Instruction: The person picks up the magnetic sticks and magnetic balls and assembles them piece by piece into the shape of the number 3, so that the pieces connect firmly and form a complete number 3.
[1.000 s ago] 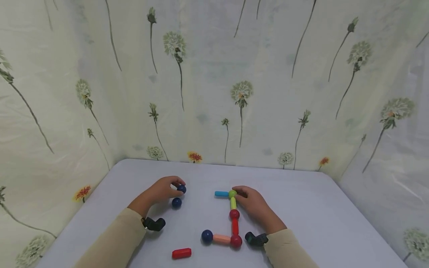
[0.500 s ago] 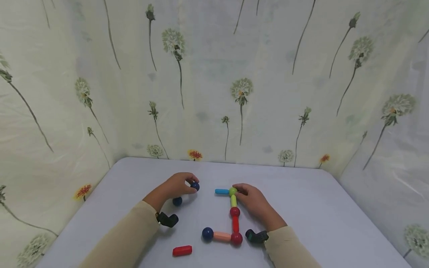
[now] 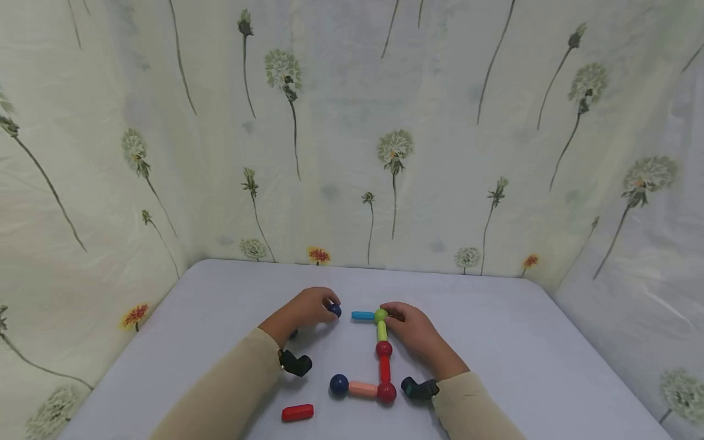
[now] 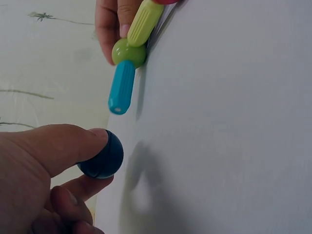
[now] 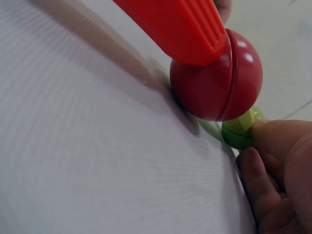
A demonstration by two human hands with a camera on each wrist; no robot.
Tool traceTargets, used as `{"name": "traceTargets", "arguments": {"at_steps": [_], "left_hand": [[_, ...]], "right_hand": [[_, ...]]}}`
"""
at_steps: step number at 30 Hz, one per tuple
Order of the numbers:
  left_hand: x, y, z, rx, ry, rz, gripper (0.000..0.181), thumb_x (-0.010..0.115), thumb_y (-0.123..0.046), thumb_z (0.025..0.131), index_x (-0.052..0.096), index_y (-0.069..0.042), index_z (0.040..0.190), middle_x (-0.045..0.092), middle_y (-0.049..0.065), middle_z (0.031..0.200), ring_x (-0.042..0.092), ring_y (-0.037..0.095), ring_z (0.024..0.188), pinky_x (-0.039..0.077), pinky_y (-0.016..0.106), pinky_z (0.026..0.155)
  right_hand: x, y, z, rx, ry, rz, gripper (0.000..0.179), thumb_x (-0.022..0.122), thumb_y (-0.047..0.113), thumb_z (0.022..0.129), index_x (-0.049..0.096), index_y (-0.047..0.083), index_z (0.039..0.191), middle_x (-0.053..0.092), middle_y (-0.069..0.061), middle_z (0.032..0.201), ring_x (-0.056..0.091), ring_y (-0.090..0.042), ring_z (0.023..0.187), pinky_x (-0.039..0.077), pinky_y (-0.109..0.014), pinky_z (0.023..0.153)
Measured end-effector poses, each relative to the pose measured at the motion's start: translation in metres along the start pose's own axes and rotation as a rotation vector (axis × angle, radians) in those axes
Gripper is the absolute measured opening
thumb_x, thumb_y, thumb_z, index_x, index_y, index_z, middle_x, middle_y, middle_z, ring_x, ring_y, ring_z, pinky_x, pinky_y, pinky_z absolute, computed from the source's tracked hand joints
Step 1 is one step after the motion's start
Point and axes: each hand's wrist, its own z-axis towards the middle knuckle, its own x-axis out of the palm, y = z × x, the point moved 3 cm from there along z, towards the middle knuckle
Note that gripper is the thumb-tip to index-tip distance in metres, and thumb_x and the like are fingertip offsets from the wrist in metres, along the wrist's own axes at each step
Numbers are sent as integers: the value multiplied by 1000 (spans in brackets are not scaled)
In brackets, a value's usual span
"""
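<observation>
My left hand (image 3: 308,308) pinches a dark blue ball (image 4: 109,158) between thumb and fingers, held just above the table. A small gap separates it from the free end of a light blue rod (image 3: 362,316). That rod joins a green ball (image 3: 381,315), which my right hand (image 3: 414,333) holds between thumb and fingers. From the green ball a yellow-green rod (image 3: 382,331) runs to a red ball (image 3: 384,349), then a red rod (image 3: 385,370) to a second red ball (image 3: 387,392). A pink rod (image 3: 363,390) ends the chain at another dark blue ball (image 3: 338,385).
A loose red rod (image 3: 297,413) lies near the front of the white table (image 3: 489,342). One more dark blue ball (image 3: 294,334) is mostly hidden behind the left wrist. A flower-printed curtain (image 3: 330,153) hangs along the back and sides.
My left hand has carried the dark blue ball rightward, close to the light blue rod. My right hand stays on the green ball, and the joined pieces have kept their place.
</observation>
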Motion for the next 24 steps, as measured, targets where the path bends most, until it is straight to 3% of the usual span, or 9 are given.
{"name": "traceTargets", "arguments": {"at_steps": [10, 24], "left_hand": [[21, -5, 10, -27, 1, -4, 31, 83, -22, 91, 72, -21, 120, 69, 6, 118, 63, 21, 100, 57, 42, 90], [28, -9, 7, -49, -40, -68, 33, 83, -23, 91, 73, -24, 122, 70, 4, 119, 63, 23, 106, 57, 46, 96]], "right_hand": [[2, -1, 2, 7, 2, -20, 31, 68, 29, 103, 67, 30, 134, 70, 6, 130, 63, -21, 125, 49, -52, 109], [0, 1, 0, 9, -10, -24, 31, 69, 29, 102, 68, 30, 133, 70, 6, 130, 62, -22, 126, 49, -52, 110]]}}
